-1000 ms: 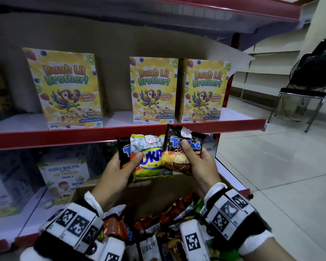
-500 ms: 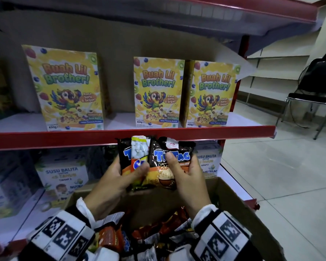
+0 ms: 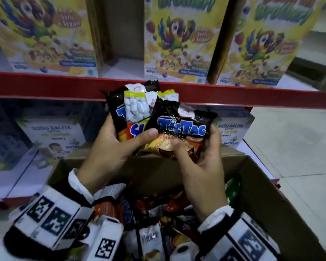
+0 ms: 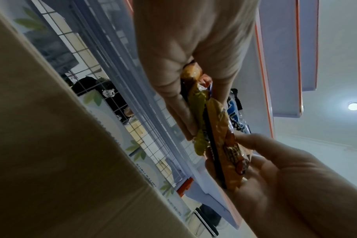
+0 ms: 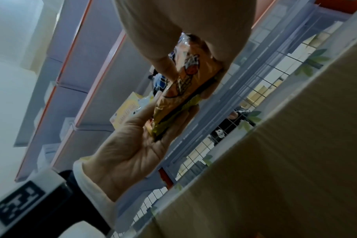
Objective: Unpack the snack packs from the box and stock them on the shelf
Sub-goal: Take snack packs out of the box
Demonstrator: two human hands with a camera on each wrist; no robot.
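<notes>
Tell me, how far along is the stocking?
Done: no snack packs show on the shelf yet. In hand: the left hand and right hand hold a bunch of packs over the box. Left: many more packs inside it.

Black TicTac pack [image 3: 179, 129] with blue lettering; red shelf edge [image 3: 45, 85]; yellow, seemingly parrot-printed cereal boxes [image 3: 177, 38].

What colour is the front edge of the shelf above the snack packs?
Red. The shelf edge runs behind the snack packs; the head view shows it best.
</notes>
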